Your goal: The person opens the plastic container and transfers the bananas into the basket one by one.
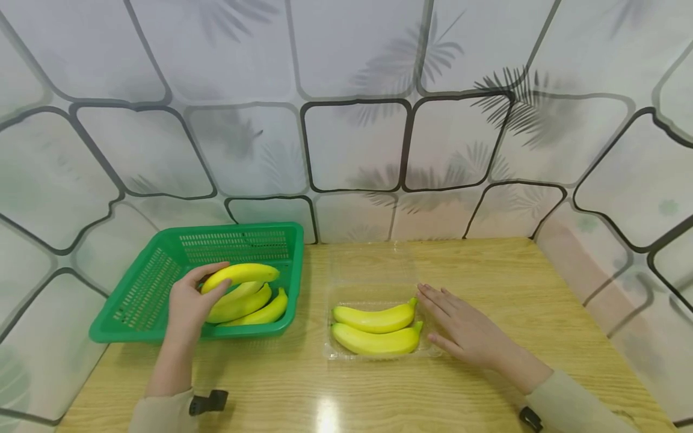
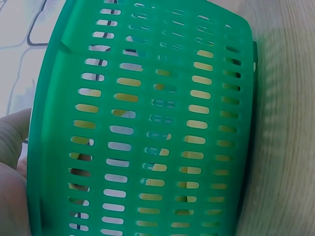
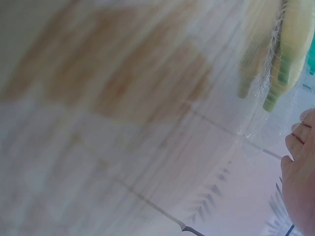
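Over the green basket (image 1: 295,282), my left hand (image 1: 190,297) grips a yellow banana (image 1: 246,273) between thumb and fingers. Beneath it, several more bananas (image 1: 254,307) lie in the basket. Two bananas (image 1: 376,340) lie side by side in a clear plastic box (image 1: 373,293), stems to the right. My right hand (image 1: 468,331) is at the box's right side with its fingers straight; whether it touches the plastic I cannot tell. In the left wrist view the slotted basket wall (image 2: 147,128) hides the held banana. The right wrist view shows my right hand (image 3: 300,167) beside the box.
The wooden table (image 1: 260,385) carries both containers. A patterned wall covering (image 1: 352,144) rises behind and along both sides. The clear lid (image 1: 372,264) lies folded back toward the wall. Dark straps (image 1: 208,402) sit at both cuffs.
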The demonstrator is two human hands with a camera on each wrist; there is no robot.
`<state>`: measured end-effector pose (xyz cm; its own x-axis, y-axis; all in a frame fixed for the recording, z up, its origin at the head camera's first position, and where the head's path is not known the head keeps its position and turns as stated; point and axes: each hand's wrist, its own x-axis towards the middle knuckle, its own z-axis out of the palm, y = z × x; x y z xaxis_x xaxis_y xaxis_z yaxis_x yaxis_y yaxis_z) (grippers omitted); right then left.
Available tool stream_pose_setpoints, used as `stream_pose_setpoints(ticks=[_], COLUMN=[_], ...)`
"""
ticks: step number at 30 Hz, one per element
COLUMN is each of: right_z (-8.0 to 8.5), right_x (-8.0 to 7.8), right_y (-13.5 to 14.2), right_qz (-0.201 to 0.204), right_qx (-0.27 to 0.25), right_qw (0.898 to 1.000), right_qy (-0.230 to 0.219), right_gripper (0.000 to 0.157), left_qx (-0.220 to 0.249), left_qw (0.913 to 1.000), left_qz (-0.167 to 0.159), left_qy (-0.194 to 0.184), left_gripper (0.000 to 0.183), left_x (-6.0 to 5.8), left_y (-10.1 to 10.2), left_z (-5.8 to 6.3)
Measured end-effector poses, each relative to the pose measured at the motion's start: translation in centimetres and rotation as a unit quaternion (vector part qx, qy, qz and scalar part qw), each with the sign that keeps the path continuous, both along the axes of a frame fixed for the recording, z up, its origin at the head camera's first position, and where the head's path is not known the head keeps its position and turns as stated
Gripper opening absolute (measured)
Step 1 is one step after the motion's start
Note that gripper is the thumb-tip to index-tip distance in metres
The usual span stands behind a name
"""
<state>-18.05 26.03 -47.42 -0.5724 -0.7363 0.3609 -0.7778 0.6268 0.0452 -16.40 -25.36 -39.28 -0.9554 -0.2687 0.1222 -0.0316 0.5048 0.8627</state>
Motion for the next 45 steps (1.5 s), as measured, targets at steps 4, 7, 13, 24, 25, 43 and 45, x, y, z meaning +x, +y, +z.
stream_pose_setpoints(ticks=[4,7,13,24,25,43,45], right_z=[-0.1,-0.1,0.0,0.1,0.1,0.0,0.0], right_x=[-0.1,-0.1,-0.1,-0.1,-0.1,-0.1,-0.1], right_y=[0.1,0.1,0.0,0.0,0.0,0.1,0.1], right_qz=[0.003,0.004,0.005,0.002,0.002,0.008,0.006], right_qx=[-0.003,-0.003,-0.002,0.002,0.001,0.001,0.002], right_qw=[1.0,1.0,1.0,1.0,1.0,1.0,1.0], right_qy=[0.001,-0.002,-0.004,-0.011,-0.012,0.011,0.011], right_gripper=[0.071,0.069,0.07,0.078,0.078,0.072,0.073], left_qx=[-0.01,-0.015,-0.029,-0.012,-0.015,-0.028,-0.03], left_qw=[0.9999,0.9998,0.9991,0.9975,0.9974,0.9981,0.9979], left_qz=[-0.005,-0.009,-0.026,-0.05,-0.051,-0.046,-0.048], left_qy=[-0.007,-0.011,-0.015,-0.048,-0.048,-0.029,-0.033], left_gripper=[0.041,0.042,0.04,0.044,0.044,0.038,0.038], left_x=[-0.1,-0.3,-0.4,-0.4,-0.4,-0.3,-0.3], left_y=[0.1,0.0,-0.1,-0.2,-0.1,0.5,0.8], left_z=[0.0,-0.1,-0.2,-0.1,0.0,0.1,0.3])
